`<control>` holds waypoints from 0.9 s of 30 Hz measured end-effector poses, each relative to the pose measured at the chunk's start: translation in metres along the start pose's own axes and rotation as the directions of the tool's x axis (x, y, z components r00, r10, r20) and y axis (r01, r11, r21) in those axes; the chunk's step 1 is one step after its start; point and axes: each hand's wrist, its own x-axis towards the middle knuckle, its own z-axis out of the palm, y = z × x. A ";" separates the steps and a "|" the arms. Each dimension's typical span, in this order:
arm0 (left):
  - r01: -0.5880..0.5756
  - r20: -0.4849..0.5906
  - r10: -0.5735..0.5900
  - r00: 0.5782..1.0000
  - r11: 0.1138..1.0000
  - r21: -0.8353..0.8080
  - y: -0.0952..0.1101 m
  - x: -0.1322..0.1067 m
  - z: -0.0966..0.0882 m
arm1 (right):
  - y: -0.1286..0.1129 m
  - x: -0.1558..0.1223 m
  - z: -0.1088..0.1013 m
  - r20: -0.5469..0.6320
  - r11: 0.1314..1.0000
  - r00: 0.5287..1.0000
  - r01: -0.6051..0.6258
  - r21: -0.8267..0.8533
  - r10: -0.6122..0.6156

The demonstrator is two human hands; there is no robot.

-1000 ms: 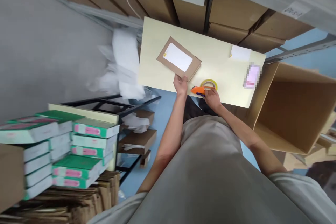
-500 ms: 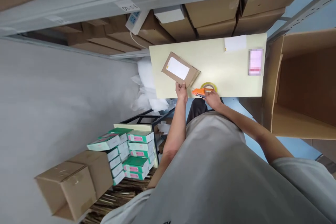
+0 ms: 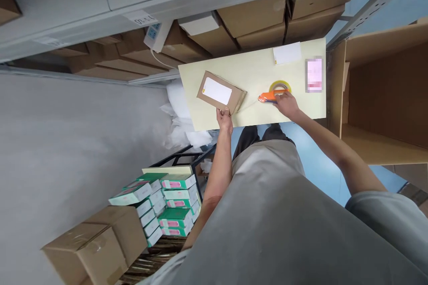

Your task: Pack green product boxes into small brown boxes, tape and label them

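A small brown cardboard box (image 3: 234,103) with a white label (image 3: 217,90) on top lies tilted on the pale table (image 3: 257,69). My left hand (image 3: 224,118) grips its near edge, fingers closed on the cardboard. To the right, my right hand (image 3: 286,103) is wrapped round an orange tape dispenser (image 3: 266,96) carrying a roll of yellowish tape (image 3: 281,83). A thin clear strip of tape seems to stretch from the dispenser to the box's right end.
A white label sheet (image 3: 286,53) and a blurred pink item (image 3: 314,74) lie on the table's right part. Beyond it stands a large open carton (image 3: 384,93). Shelved cartons (image 3: 252,15) line the back. Green-and-white boxes (image 3: 175,218) are stacked at lower left.
My right hand has moved the tape dispenser right and away from the box, and a strip of tape now spans the gap. My left hand stays on the box. The view has shifted slightly.
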 end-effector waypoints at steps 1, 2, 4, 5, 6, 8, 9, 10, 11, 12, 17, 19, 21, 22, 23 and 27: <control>0.009 -0.006 -0.009 1.000 1.000 -0.006 0.000 0.000 0.000 | -0.001 0.018 -0.001 -0.026 0.999 0.999 0.023 0.024 -0.023; 0.015 -0.011 -0.015 1.000 1.000 -0.012 0.000 0.000 0.000 | -0.003 0.034 -0.003 -0.046 0.998 0.998 0.052 0.033 -0.050; 0.018 -0.016 -0.019 1.000 1.000 -0.019 0.001 0.000 0.001 | -0.009 0.061 -0.006 -0.060 0.994 0.993 0.104 0.021 -0.103; 0.016 -0.013 -0.016 1.000 1.000 -0.016 0.001 0.000 0.001 | -0.012 0.072 -0.007 -0.057 0.992 0.990 0.128 -0.006 -0.128; 0.011 -0.006 -0.011 1.000 1.000 -0.007 0.001 0.000 0.001 | -0.014 0.081 -0.008 -0.051 0.989 0.988 0.147 -0.034 -0.148; -0.002 0.016 0.002 1.000 1.000 0.019 0.001 0.000 0.000 | -0.020 0.094 -0.010 -0.028 0.982 0.984 0.170 -0.085 -0.173; -0.008 0.025 0.007 1.000 1.000 0.030 0.001 0.000 -0.001 | -0.022 0.100 -0.010 -0.015 0.979 0.983 0.179 -0.101 -0.181; -0.012 0.030 0.011 0.999 0.999 0.039 0.001 0.001 -0.002 | -0.025 0.104 -0.011 -0.002 0.976 0.982 0.189 -0.111 -0.191; -0.014 0.031 0.012 0.999 0.999 0.044 0.000 0.001 -0.003 | -0.027 0.109 -0.011 0.012 0.972 0.979 0.204 -0.121 -0.204; -0.015 0.030 0.013 0.999 0.999 0.047 -0.001 0.001 -0.004 | -0.028 0.113 -0.011 0.022 0.966 0.975 0.220 -0.133 -0.219; -0.035 0.043 0.033 0.998 0.999 0.031 -0.006 0.004 -0.008 | -0.036 0.126 -0.018 0.091 0.921 0.954 0.299 -0.251 -0.285; -0.033 0.051 0.032 0.998 0.999 0.031 -0.007 0.005 -0.010 | -0.040 0.128 -0.023 0.152 0.879 0.940 0.339 -0.335 -0.305; -0.022 0.062 0.019 0.998 0.999 0.049 -0.007 0.007 -0.013 | -0.043 0.129 -0.028 0.216 0.828 0.925 0.377 -0.415 -0.313; -0.016 0.071 0.011 0.997 0.998 0.065 -0.006 0.008 -0.016 | -0.044 0.128 -0.031 0.241 0.808 0.919 0.390 -0.442 -0.312; -0.012 0.084 0.005 0.996 0.996 0.085 -0.005 0.009 -0.019 | -0.045 0.127 -0.033 0.264 0.793 0.914 0.401 -0.459 -0.309; -0.020 0.150 -0.010 0.989 0.980 0.196 0.006 0.017 -0.036 | -0.048 0.118 -0.038 0.328 0.761 0.886 0.452 -0.465 -0.326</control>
